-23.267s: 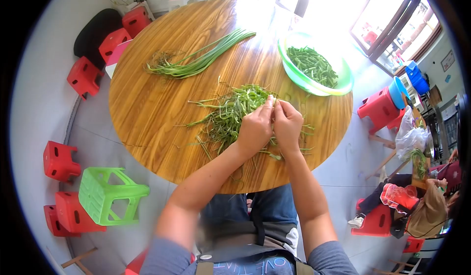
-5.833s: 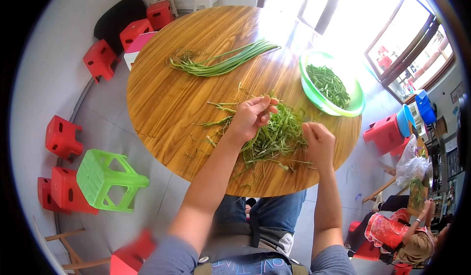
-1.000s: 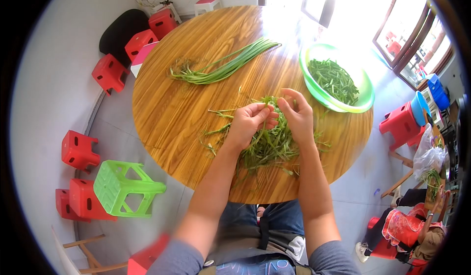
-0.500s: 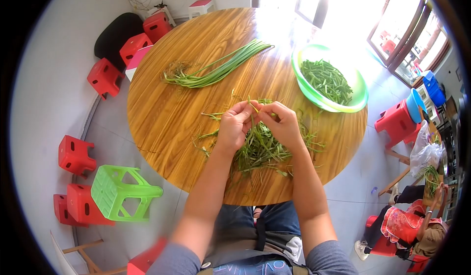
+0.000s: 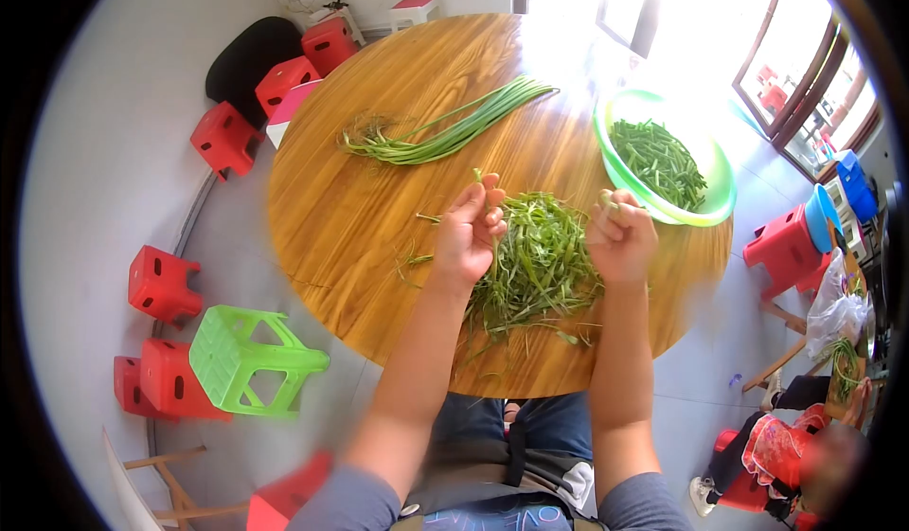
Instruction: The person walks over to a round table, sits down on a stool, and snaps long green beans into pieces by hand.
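Note:
My left hand point(image 5: 466, 233) pinches a green stalk point(image 5: 478, 177) whose tip stands above the fingers, left of a heap of green leaves and trimmings point(image 5: 540, 261). To the heap's right, my right hand point(image 5: 620, 235) is raised with its fingers curled in; a small pale-green bit shows at the fingertips, too small to name surely. Near the far side of the round wooden table point(image 5: 331, 190) lies a bundle of long green stalks point(image 5: 454, 133) with stringy roots at its left end. A green basin point(image 5: 625, 173) of cut green pieces point(image 5: 660, 163) stands beyond my right hand.
Red stools point(image 5: 163, 283) and a green stool point(image 5: 227, 360) are on the floor at the left. At the right a person in a red apron point(image 5: 776, 450) sits near a plastic bag point(image 5: 838, 313) and a blue basin point(image 5: 822, 216) on a red stool. Glass doors stand at the upper right.
My hands, together at the stalk half a second ago, are now apart, the right one moved right towards the basin. More of the leafy heap shows between them.

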Demonstrator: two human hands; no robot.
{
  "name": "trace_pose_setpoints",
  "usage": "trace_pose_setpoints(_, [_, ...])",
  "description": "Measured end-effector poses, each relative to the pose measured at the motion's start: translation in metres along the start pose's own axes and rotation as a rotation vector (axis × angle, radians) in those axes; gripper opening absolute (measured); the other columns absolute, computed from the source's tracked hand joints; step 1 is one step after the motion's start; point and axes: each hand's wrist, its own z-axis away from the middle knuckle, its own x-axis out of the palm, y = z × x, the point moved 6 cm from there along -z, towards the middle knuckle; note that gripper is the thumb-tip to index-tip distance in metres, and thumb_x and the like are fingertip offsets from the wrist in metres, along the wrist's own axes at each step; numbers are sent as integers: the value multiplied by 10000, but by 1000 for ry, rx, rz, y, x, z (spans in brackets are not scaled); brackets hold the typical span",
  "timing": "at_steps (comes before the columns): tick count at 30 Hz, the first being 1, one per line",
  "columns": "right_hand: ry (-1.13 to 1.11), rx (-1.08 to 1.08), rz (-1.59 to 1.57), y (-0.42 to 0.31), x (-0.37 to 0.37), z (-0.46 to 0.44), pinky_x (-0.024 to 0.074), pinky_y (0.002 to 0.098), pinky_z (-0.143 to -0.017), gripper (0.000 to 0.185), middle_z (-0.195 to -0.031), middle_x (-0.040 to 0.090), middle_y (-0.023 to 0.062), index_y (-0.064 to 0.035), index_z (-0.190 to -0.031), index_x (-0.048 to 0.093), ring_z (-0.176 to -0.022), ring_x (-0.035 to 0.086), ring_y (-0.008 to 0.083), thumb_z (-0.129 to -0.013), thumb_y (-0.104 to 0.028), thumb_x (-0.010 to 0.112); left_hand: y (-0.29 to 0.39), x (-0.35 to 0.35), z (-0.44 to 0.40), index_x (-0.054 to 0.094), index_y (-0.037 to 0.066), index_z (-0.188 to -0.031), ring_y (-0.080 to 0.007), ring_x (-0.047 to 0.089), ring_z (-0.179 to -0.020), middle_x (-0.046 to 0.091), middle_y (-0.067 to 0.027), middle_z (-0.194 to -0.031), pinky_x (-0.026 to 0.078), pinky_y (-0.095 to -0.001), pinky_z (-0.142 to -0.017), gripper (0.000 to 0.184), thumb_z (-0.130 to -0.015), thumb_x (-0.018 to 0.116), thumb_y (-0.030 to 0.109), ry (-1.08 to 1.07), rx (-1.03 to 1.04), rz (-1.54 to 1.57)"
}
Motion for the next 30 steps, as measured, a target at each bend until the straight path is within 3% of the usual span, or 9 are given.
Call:
trace_pose_setpoints(1, [-28,5,42,-3,-1,-1,275,190,-420,73,-563,393,-21,-13,-838,547,-459,331,60,-790,-35,497,-1,1,0,535,30,-1081,-103,506,-600,628,-75,-826,400,-235,-539,206,-923,477,148,14,-9,-32])
trace_pose_setpoints(4, [83,64,1507,1,-4,1,309,204,-446,155,-542,449,-21,-11,-947,554,-468,390,88,-801,-48,515,-4,7,2,536,19,-1053,-100,504,-590,635,-97,-830,404,-228,-529,189,-926,471,143,-21,10,-66])
trace_pose_setpoints(7, [17,108,1798,23,2,3,321,226,-455,152,-525,481,-37,-4,-935,590,-485,417,90,-820,-101,575,-2,16,7,542,15,-1024,-104,525,-606,639,-108,-845,422,-230,-538,173,-923,476,139,-47,25,-155])
trace_pose_setpoints(11, [222,-197,1410,9,4,1,276,203,-435,197,-518,416,-79,2,-831,648,-474,355,20,-863,-185,592,-6,32,15,547,5,-1019,-105,553,-634,638,-106,-850,448,-228,-560,170,-908,484,118,-47,-22,-301])
trace_pose_setpoints(12, [251,-124,1288,6,-2,2,245,185,-432,202,-530,406,-90,-4,-903,649,-467,332,2,-884,-190,572,-9,35,17,548,0,-1030,-103,554,-635,638,-103,-850,449,-224,-564,182,-902,486,113,-56,-50,-335])
trace_pose_setpoints(19, [196,84,894,31,-2,1,276,176,-455,191,-598,486,-66,-4,-922,653,-529,385,3,-875,-179,594,-36,40,22,576,-41,-1043,-103,551,-613,634,-91,-834,445,-215,-555,233,-881,493,105,-159,-166,-521])
trace_pose_setpoints(23, [311,54,958,18,-4,2,277,177,-445,161,-642,550,-40,-4,-909,658,-511,371,4,-844,-148,625,-37,39,23,598,-45,-981,-103,540,-590,626,-85,-773,437,-229,-540,215,-880,490,112,-155,-210,-616])
trace_pose_setpoints(30, [360,-7,947,17,-9,0,261,180,-436,147,-632,530,-53,-5,-879,662,-500,355,3,-840,-143,629,-35,41,25,633,-16,-840,-86,483,-533,577,-46,-661,384,-217,-498,210,-871,491,135,-173,-166,-757])
